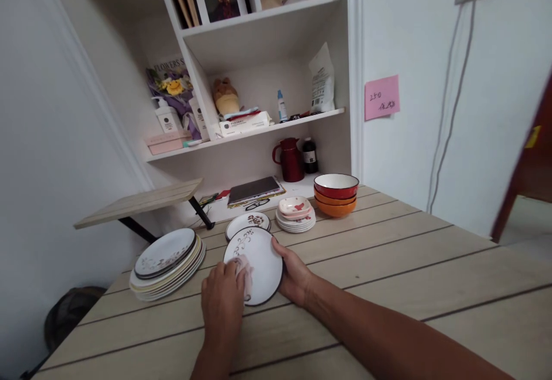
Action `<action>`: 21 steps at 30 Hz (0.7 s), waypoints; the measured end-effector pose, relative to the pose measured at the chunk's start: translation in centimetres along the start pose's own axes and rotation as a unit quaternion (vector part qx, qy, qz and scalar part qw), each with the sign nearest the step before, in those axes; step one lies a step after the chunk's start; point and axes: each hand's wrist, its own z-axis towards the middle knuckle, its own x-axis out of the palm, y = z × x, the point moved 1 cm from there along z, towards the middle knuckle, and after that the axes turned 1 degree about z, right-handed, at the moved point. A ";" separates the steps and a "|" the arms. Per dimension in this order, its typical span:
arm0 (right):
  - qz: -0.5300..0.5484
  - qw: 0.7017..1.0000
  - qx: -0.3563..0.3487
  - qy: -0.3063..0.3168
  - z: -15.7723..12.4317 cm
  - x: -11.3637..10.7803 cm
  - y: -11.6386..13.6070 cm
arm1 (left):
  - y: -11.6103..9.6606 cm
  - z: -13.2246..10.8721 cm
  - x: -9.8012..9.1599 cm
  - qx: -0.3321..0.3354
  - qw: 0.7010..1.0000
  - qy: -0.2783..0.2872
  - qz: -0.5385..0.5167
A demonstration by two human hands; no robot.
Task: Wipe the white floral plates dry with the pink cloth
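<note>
A white plate [264,265] with a dark rim and a brown scroll pattern is tilted up in front of me. My right hand [295,273] grips its right edge, thumb on the face and the fingers behind. Against the plate's left side, my left hand [223,294] presses a crumpled pale pink cloth [246,276]. Just behind the held plate lies a similar patterned plate [241,222], partly covered by it. To the left stands a tall stack of plates [166,256], the top one floral with a dark rim.
Small dishes [295,206] sit on a stack of saucers [297,223]. Red and orange bowls [336,196] are nested beside them at the back. A raised wooden shelf [138,202] overhangs the left side. Behind are a laptop [254,189], glasses [257,204] and a red jug [291,160].
</note>
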 end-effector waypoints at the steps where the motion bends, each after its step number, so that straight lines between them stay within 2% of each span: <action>1: 0.004 1.000 -0.006 0.001 0.0 0.0 0.2 | -0.2 0.0 0.1 0.017 1.000 0.008 -0.022; 5: -0.004 1.000 -0.017 0.010 0.0 -0.3 0.8 | -1.2 -0.2 0.4 0.070 0.993 0.007 -0.098; 9: -0.036 0.999 0.010 0.025 -0.1 -0.3 0.7 | -1.9 -0.3 0.1 0.109 0.985 -0.027 -0.132; 11: -0.061 0.997 0.030 0.024 -0.3 -0.1 0.4 | -2.0 -0.3 -0.2 0.108 0.985 -0.048 -0.125; 13: -0.088 0.995 0.042 0.020 -0.6 0.3 -0.1 | -1.9 -0.1 -0.5 0.080 0.989 -0.073 -0.099; 17: -0.124 0.991 0.046 0.028 -1.1 0.8 -0.9 | -0.8 0.2 -1.1 -0.020 0.994 -0.101 -0.032; 21: -0.107 0.993 0.039 0.015 -0.7 0.3 -1.0 | 0.6 0.3 -0.9 -0.086 0.994 -0.066 0.025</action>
